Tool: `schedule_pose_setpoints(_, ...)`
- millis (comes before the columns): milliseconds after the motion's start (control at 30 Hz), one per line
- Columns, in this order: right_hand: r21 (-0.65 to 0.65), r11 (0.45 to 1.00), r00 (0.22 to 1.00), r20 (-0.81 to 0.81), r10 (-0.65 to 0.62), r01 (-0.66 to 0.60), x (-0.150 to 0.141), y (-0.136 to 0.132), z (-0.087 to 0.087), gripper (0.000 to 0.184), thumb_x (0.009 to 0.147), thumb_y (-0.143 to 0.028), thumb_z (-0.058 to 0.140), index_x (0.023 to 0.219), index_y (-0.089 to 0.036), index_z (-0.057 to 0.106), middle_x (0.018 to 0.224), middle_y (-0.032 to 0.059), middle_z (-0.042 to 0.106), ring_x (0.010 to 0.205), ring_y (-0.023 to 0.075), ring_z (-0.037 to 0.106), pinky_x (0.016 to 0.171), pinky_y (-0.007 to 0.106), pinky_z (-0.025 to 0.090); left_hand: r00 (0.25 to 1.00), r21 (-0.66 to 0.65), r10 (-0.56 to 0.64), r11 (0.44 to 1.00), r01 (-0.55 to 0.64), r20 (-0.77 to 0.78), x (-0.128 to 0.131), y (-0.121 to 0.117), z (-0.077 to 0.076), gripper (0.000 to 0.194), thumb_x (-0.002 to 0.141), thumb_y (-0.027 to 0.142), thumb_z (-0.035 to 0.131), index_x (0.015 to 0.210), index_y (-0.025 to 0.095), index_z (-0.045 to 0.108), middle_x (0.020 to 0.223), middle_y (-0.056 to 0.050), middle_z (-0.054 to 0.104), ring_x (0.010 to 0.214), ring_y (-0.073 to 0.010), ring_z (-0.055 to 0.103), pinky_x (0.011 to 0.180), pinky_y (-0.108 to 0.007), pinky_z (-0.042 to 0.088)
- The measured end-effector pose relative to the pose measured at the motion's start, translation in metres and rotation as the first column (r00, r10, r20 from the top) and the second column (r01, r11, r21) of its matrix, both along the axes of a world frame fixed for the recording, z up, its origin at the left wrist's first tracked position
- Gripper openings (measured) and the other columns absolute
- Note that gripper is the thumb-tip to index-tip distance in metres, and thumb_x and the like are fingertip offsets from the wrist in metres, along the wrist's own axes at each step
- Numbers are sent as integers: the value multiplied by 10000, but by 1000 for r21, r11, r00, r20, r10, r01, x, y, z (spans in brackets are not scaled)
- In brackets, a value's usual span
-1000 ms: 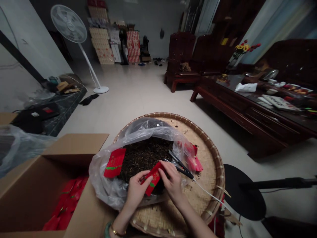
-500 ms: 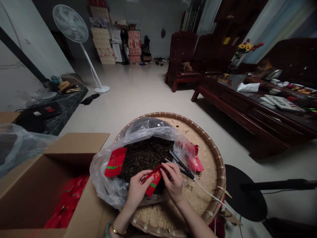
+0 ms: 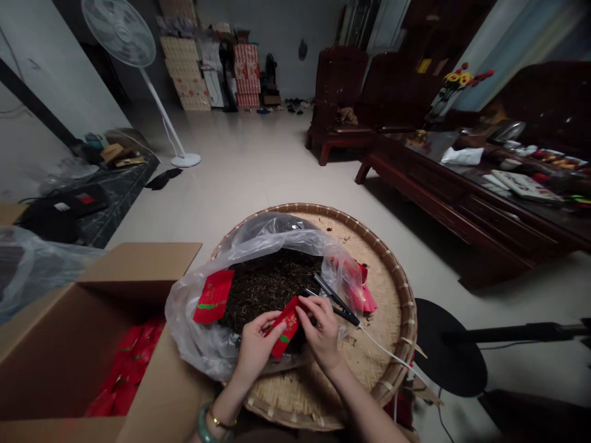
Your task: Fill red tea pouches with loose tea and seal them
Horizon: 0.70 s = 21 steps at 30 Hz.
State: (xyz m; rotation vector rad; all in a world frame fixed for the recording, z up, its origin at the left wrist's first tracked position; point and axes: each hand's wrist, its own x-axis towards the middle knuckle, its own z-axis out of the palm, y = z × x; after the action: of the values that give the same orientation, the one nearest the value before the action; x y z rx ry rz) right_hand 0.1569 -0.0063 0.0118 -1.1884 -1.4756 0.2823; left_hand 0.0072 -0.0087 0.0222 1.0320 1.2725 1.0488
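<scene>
Between my two hands is a small red packet (image 3: 287, 326) with gold print and a green band. My left hand (image 3: 259, 344) pinches its left side, and my right hand (image 3: 320, 329) grips its upper right corner. Beneath them, a clear plastic bag (image 3: 194, 344) lies open, full of dark dried leaves that look like tea (image 3: 272, 277). Another red packet (image 3: 215, 297) rests flat on the left of the leaves. A black hand-held sealing clamp (image 3: 339, 301) with a white cord lies just beyond my right hand. More red packets (image 3: 364, 292) sit partly behind the plastic at the right.
The bag rests on a round woven bamboo tray (image 3: 399, 289). At left stands an open cardboard box (image 3: 152, 375) holding several red packets (image 3: 129, 366). A black round stand base (image 3: 447, 351) is at right, near a dark wooden table (image 3: 443, 191). A white fan (image 3: 184, 160) stands farther back.
The packet has turned slightly more upright between my hands, both of which keep hold of it. The whole view has shifted a little; the bag, clamp and box stay in place.
</scene>
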Motion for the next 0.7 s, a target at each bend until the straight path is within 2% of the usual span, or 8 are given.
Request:
schedule_pose_setpoints(167, 16, 1000, 1000, -13, 8, -8, -1, -2, 2, 239, 829, -126, 582, 1009, -246, 684, 865, 56, 633, 791, 174, 597, 677, 315, 515, 1000, -9, -20, 1000, 20, 4, 1, -1, 3, 292, 633, 299, 700, 863, 120, 699, 809, -81, 751, 724, -208, 702, 664, -272, 574)
schedule_pose_setpoints(300, -61, 997, 997, -68, -43, 39, -1, -2, 4, 267, 824, -179, 602, 1082, -230, 653, 867, 56, 638, 774, 174, 592, 645, 300, 516, 1000, -6, 4, 1000, -4, -29, 1, -1, 4, 287, 615, 302, 705, 838, 122, 700, 804, -82, 751, 732, -214, 703, 681, -280, 575)
schedule_pose_setpoints(400, -80, 995, 995, -76, -58, 52, -2, -2, 3, 217, 825, -189, 601, 1021, -234, 682, 841, 52, 619, 759, 167, 575, 586, 271, 506, 999, 4, -4, 1000, 4, -33, 2, -1, 3, 290, 620, 317, 700, 838, 126, 701, 806, -79, 751, 732, -216, 704, 681, -285, 577)
schedule_pose_setpoints(700, 4, 999, 997, -66, -33, 34, -2, -3, 2, 245, 831, -133, 584, 1023, -247, 686, 866, 59, 641, 791, 175, 598, 676, 324, 522, 999, 2, 2, 1000, -2, -41, 2, -2, 4, 327, 617, 364, 713, 844, 129, 705, 802, -82, 750, 739, -226, 707, 678, -295, 582)
